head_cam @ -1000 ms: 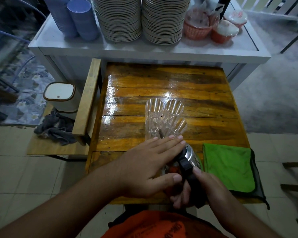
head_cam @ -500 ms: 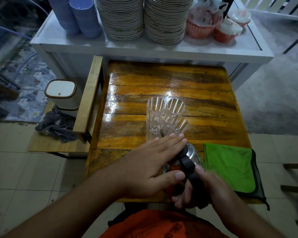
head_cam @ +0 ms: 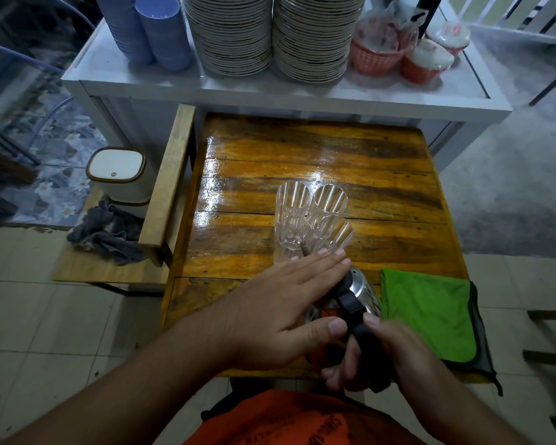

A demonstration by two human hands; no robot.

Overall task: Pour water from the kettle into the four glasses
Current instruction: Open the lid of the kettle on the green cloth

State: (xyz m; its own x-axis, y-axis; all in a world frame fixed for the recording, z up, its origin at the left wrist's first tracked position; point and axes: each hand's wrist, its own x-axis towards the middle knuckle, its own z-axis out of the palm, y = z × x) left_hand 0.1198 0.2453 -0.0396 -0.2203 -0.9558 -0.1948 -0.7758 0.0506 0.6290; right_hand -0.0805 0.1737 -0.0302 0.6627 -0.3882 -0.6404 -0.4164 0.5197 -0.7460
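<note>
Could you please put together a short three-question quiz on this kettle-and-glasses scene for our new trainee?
1. True or false: the right hand has its grip on the black kettle handle.
2. Which way does the kettle spout point? A) toward the glasses B) toward the green cloth C) toward the person
3. Fill in: the left hand lies flat, fingers straight, over the kettle's ____.

Key:
1. True.
2. A: the spout tip shows just beyond the left fingertips, at the near glasses.
3. Top. The green cloth lies on the wooden table, right of the kettle.
</note>
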